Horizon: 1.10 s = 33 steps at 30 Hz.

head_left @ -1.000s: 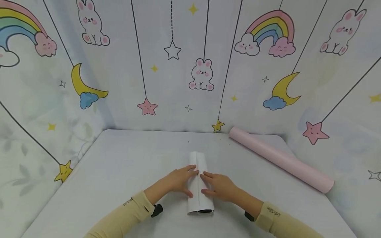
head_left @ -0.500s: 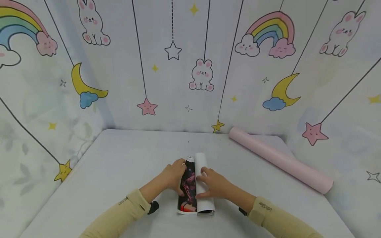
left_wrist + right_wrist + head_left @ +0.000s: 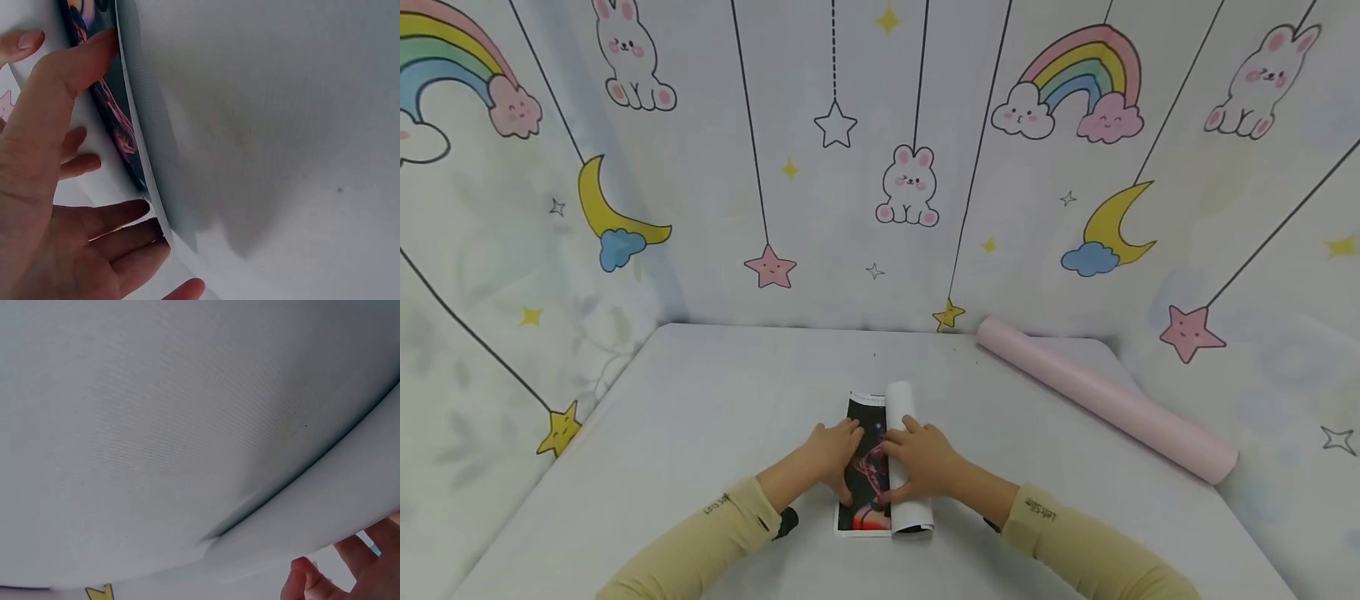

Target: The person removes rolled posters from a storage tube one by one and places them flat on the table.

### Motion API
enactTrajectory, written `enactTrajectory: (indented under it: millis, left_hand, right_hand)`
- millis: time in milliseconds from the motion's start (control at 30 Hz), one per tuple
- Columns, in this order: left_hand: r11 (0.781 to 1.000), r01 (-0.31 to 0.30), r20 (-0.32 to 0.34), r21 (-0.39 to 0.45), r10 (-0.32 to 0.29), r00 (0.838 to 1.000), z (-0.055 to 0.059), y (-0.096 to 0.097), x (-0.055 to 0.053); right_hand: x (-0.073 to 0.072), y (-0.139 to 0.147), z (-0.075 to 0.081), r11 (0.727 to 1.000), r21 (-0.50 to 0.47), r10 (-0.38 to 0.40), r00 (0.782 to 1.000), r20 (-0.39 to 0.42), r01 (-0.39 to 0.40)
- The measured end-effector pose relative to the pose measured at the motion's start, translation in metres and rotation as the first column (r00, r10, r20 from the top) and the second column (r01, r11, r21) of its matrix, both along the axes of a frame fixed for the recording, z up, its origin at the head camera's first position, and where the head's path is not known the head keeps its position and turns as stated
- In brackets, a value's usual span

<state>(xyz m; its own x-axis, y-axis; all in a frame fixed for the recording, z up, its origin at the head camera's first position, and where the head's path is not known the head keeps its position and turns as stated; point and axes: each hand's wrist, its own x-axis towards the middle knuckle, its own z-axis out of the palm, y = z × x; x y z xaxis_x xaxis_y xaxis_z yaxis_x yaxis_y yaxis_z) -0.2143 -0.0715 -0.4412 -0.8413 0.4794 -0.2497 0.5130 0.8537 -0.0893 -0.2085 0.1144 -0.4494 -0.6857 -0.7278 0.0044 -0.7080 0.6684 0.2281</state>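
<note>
A poster [image 3: 872, 433] lies partly unrolled at the middle of the table, its dark printed face with pink and red shapes showing. Its right part is still a white roll [image 3: 900, 402]. My left hand [image 3: 832, 457] rests along the poster's left edge; the left wrist view shows thumb and fingers fairly straight, fingertips touching that edge. My right hand [image 3: 927, 460] holds the roll from the right, its fingers and thumb bent over to the roll's left side. In the right wrist view, bent fingers [image 3: 356, 556] appear beyond the white roll, with much of that hand out of frame.
A long pink roll [image 3: 1105, 400] lies slantwise on the table's right side, toward the back. The white tabletop [image 3: 715, 392] meets a backdrop [image 3: 850, 192] printed with rabbits, stars, moons and rainbows.
The poster was a closed white roll with both hands on its seam. My left hand has moved left with the edge, baring a widening strip of print, while my right hand stays on the roll.
</note>
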Motion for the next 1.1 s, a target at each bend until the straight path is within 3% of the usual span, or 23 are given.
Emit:
enactTrajectory:
  millis: [100,267,500,667,700,800,900,967,1100]
  left_hand:
    - [0.999,-0.003,0.027,0.044,0.001,1.000,-0.002,-0.004,-0.003]
    - [0.999,-0.007,0.045,0.038,0.005,0.999,-0.004,-0.007,-0.007]
    - [1.000,-0.024,0.095,0.001,0.024,0.995,-0.006,-0.003,-0.006]
    - [0.998,-0.044,0.110,-0.035,0.048,0.993,-0.015,-0.002,-0.011]
    - [0.999,-0.035,0.104,-0.025,0.037,0.994,-0.024,-0.005,-0.015]
    - [0.998,-0.047,0.112,-0.030,0.050,0.992,-0.027,-0.005,-0.016]
    - [0.998,-0.054,0.126,-0.019,0.056,0.990,-0.023,-0.006,-0.014]
    - [0.998,-0.063,0.133,-0.022,0.065,0.989,-0.010,-0.005,-0.007]
    - [0.999,-0.053,0.129,0.008,0.051,0.990,-0.004,-0.009,-0.002]
  right_hand:
    - [0.000,-0.003,-0.002,1.000,0.030,0.003,0.999,-0.040,-0.002]
    - [-0.002,-0.006,-0.004,0.997,0.080,-0.006,0.998,-0.068,0.011]
    - [-0.003,-0.008,-0.004,0.993,0.099,-0.057,0.998,-0.002,0.057]
    - [-0.006,-0.009,-0.005,0.993,0.107,-0.050,0.999,0.000,0.050]
    - [-0.007,-0.009,-0.006,0.993,0.107,-0.048,0.999,0.001,0.048]
    - [-0.009,-0.011,-0.007,0.994,0.103,-0.049,0.999,0.015,0.047]
    - [-0.012,-0.012,-0.007,0.994,0.094,-0.059,0.998,0.022,0.056]
    - [-0.013,-0.012,-0.007,0.994,0.090,-0.066,0.998,0.021,0.064]
    - [-0.016,-0.012,-0.007,0.993,0.089,-0.082,0.996,0.028,0.079]
